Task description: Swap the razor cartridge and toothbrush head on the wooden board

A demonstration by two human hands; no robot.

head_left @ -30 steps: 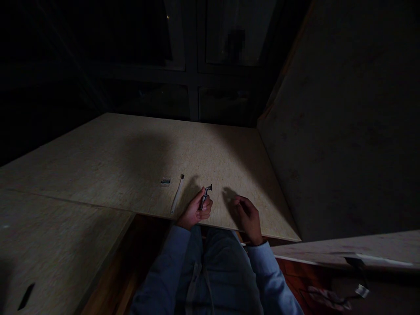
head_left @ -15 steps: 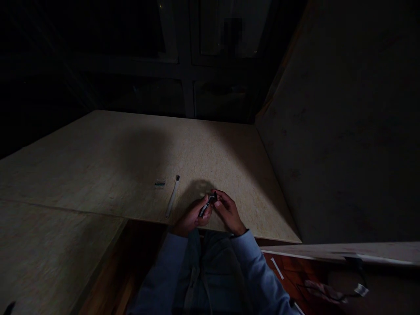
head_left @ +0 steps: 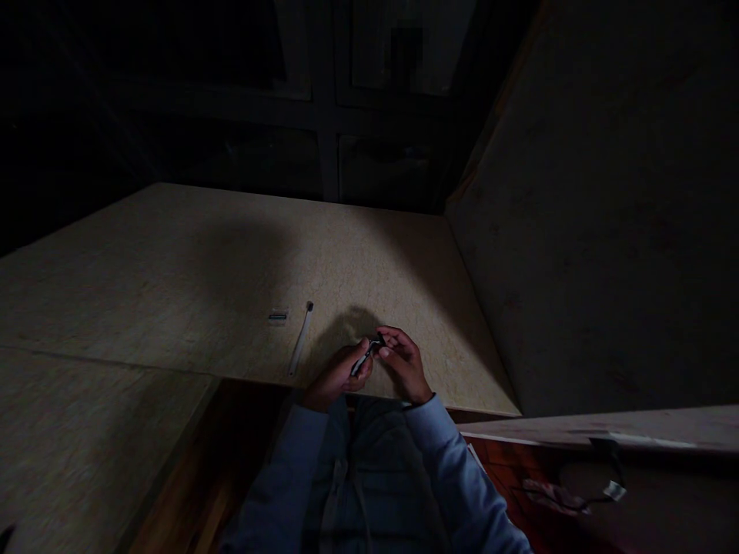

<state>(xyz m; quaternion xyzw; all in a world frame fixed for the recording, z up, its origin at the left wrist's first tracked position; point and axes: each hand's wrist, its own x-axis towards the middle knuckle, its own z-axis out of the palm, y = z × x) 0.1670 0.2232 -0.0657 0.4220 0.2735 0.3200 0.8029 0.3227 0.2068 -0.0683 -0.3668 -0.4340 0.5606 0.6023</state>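
Note:
My left hand (head_left: pixel 338 377) is closed round the handle of a small dark razor-like tool (head_left: pixel 367 355), held just above the near edge of a pale chipboard sheet (head_left: pixel 190 269). My right hand (head_left: pixel 404 363) meets it from the right, fingertips pinched on the tool's head. Both hands touch the same tool. To the left, a thin white stick with a dark tip (head_left: pixel 301 338) lies on the board, and beside it a small dark flat piece (head_left: pixel 278 316).
The scene is dim. An upright chipboard panel (head_left: pixel 600 215) rises on the right. Another board (head_left: pixel 86 438) lies at lower left. A dark window frame (head_left: pixel 329 100) stands behind. A cable with a white tag (head_left: pixel 612 488) lies at lower right.
My right hand came off the board and moved left to the tool's head, joining my left hand. The view has drifted slightly downward.

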